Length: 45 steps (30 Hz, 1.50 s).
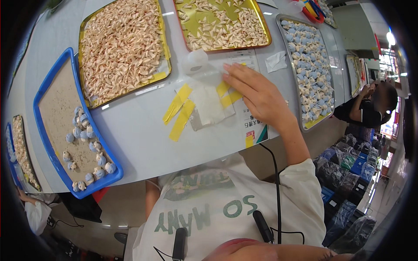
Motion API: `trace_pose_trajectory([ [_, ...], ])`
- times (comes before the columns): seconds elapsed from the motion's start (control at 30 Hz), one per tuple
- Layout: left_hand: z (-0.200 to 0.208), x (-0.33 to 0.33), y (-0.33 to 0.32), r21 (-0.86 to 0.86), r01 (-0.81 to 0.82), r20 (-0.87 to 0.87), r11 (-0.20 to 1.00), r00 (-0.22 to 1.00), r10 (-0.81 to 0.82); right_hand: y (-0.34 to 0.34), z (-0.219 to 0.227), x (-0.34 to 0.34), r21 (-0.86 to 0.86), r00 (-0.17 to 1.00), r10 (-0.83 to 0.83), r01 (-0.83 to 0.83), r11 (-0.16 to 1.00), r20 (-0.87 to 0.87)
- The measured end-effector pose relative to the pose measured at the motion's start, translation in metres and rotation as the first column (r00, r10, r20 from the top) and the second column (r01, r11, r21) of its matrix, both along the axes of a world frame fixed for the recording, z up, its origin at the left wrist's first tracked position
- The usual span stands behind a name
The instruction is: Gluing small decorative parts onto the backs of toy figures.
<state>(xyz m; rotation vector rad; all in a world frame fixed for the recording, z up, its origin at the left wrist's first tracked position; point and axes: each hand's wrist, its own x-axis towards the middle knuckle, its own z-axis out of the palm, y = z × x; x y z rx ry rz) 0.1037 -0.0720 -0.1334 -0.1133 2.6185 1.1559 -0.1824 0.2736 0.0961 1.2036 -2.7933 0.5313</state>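
My right hand [257,92] lies over the table with its fingers stretched out and close together. Its fingertips are near a white paper pad [209,106] held down by strips of yellow tape [178,104], and by a white translucent roll-like thing [196,61]. Nothing shows in the fingers, though the palm side is hidden. Under the wrist is a printed sheet [272,114]. Only part of my left arm [151,196] shows, below the table edge; the hand itself is out of sight.
A yellow-rimmed tray of cream pointed pieces [162,37] stands far left, a gold tray [187,27] far centre. A blue tray [45,130] holds blue-and-white pieces; a metal tray [285,41] at right holds more. Crumpled tissue [275,61] lies nearby. Another person [368,106] sits at right.
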Motion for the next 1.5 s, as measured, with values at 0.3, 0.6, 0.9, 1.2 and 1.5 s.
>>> trace_pose_trajectory([
  [0.3, 0.124, -0.033, 0.023, -0.095, 0.054, 0.018, 0.994, 0.998, -0.053, 0.007, -0.006, 0.017, 0.013, 0.997, -0.056, 0.055, 0.998, 0.057],
  [0.6, 0.264, -0.100, -0.023, 0.228, -0.414, -0.369, 0.881, 0.801, 0.472, 0.003, 0.011, 0.034, 0.033, 0.994, -0.088, 0.091, 0.995, -0.069],
  [0.9, 0.220, -0.175, -0.039, -0.316, -0.246, -0.500, 0.916, 0.864, 0.059, 0.023, 0.018, 0.058, -0.062, 0.982, -0.190, 0.190, 0.980, 0.002],
  [1.2, 0.237, -0.130, -0.038, -0.172, -0.342, -0.205, 0.924, 0.930, 0.306, 0.073, 0.010, 0.072, -0.187, 0.916, -0.402, 0.396, 0.899, 0.010],
  [1.5, 0.225, -0.146, -0.048, -0.158, -0.400, -0.031, 0.903, 0.916, 0.401, 0.100, 0.002, 0.068, -0.221, 0.825, -0.560, 0.562, 0.797, 0.078],
])
